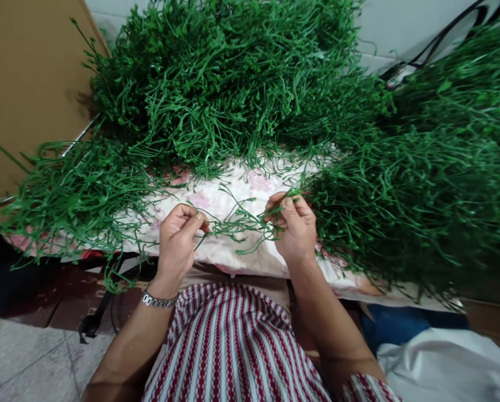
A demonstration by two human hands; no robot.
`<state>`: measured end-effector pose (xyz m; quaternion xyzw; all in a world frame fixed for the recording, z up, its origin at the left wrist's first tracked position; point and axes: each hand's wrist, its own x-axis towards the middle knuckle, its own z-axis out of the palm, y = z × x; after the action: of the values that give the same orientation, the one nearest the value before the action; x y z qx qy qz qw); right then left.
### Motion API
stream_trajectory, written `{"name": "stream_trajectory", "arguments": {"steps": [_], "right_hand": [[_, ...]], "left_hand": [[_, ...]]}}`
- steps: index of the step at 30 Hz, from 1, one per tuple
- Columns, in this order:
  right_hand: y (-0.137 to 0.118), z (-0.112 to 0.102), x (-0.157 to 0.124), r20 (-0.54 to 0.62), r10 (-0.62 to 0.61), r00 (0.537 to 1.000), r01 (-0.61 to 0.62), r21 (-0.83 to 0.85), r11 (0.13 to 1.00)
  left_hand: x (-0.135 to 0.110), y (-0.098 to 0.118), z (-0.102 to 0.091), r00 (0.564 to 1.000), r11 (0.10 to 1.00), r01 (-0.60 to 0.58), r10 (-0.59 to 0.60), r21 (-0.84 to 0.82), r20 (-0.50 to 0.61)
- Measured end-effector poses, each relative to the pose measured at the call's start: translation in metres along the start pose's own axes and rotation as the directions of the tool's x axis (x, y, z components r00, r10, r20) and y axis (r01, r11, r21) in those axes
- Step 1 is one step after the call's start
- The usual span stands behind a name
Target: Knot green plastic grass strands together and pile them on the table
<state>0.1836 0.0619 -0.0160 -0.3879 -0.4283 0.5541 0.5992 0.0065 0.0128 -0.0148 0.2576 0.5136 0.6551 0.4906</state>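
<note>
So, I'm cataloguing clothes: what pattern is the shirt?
The shirt has red and white stripes; head view.

A floral cloth point(258, 181) in white and pink covers the tabletop point(429, 298). Behind the tabletop rises a pale tiled wall point(396, 28); at its left end stands a tan panel point(36, 78). Grey flooring point(28, 363) with dark lines shows below its left front, and white sheeting point(442, 357) lies below its right front. Soft light falls over it.
</note>
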Motion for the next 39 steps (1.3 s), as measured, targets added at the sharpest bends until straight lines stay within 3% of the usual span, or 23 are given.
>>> {"name": "stream_trajectory", "arguments": {"steps": [3,6,7,9,10,11,12,13,14,16,19,21,25,30,33,39], "right_hand": [[-0.002,0.002,0.0,0.045,0.014,0.999,-0.015,0.016,1.0],[-0.004,0.002,0.0,0.11,0.004,0.994,-0.01,0.049,0.999],[-0.005,0.002,0.0,0.127,0.005,0.992,-0.012,0.056,0.998],[-0.006,0.001,0.001,0.144,0.016,0.99,-0.025,0.058,0.998],[-0.006,0.001,0.001,0.146,0.026,0.989,-0.034,0.052,0.998],[-0.007,0.001,0.001,0.147,0.036,0.988,-0.043,0.045,0.998],[-0.007,0.002,0.001,0.149,0.044,0.988,-0.05,0.039,0.998],[-0.007,0.002,0.0,0.149,0.048,0.988,-0.054,0.036,0.998],[-0.007,0.003,0.0,0.15,0.05,0.987,-0.057,0.038,0.998],[-0.006,0.005,-0.002,0.158,0.058,0.986,-0.068,0.062,0.996],[-0.004,0.01,-0.008,0.182,0.087,0.979,-0.109,0.109,0.988],[-0.003,0.014,-0.012,0.207,0.128,0.97,-0.155,0.124,0.98],[0.002,0.019,-0.02,0.257,0.202,0.945,-0.251,0.173,0.952],[0.008,0.019,-0.023,0.3,0.246,0.922,-0.306,0.174,0.936],[0.007,0.013,-0.018,0.284,0.203,0.937,-0.248,0.134,0.959],[-0.006,-0.004,-0.003,0.114,0.039,0.993,-0.065,0.229,0.971]], "left_hand": [[0.003,-0.003,-0.002,0.998,0.993,-0.064,0.062,0.096,0.027],[0.004,-0.005,-0.007,0.964,0.928,-0.247,0.266,0.28,-0.031],[0.002,-0.005,-0.009,0.921,0.866,-0.337,0.385,0.369,-0.063],[-0.007,-0.003,-0.013,0.763,0.66,-0.525,0.645,0.538,-0.045],[-0.013,-0.001,-0.013,0.674,0.541,-0.608,0.738,0.581,0.019],[-0.021,0.001,-0.013,0.613,0.445,-0.678,0.782,0.586,0.115],[-0.028,0.002,-0.012,0.596,0.398,-0.729,0.769,0.557,0.231],[-0.036,0.003,-0.01,0.621,0.405,-0.751,0.7,0.521,0.353],[-0.042,0.003,-0.007,0.673,0.458,-0.734,0.585,0.501,0.452],[-0.049,0.0,0.001,0.793,0.628,-0.585,0.31,0.513,0.525],[-0.045,-0.009,0.011,0.928,0.863,-0.215,0.035,0.456,0.37],[-0.036,-0.014,0.015,0.973,0.966,-0.008,-0.053,0.26,0.226],[-0.021,-0.015,0.018,0.986,0.978,0.16,-0.15,-0.136,0.077],[-0.019,-0.01,0.023,0.96,0.926,0.276,-0.253,-0.259,0.12],[-0.019,-0.009,0.024,0.976,0.936,0.215,-0.212,-0.277,0.041],[-0.013,-0.009,0.016,0.997,0.98,0.06,-0.07,-0.19,-0.045]]}}
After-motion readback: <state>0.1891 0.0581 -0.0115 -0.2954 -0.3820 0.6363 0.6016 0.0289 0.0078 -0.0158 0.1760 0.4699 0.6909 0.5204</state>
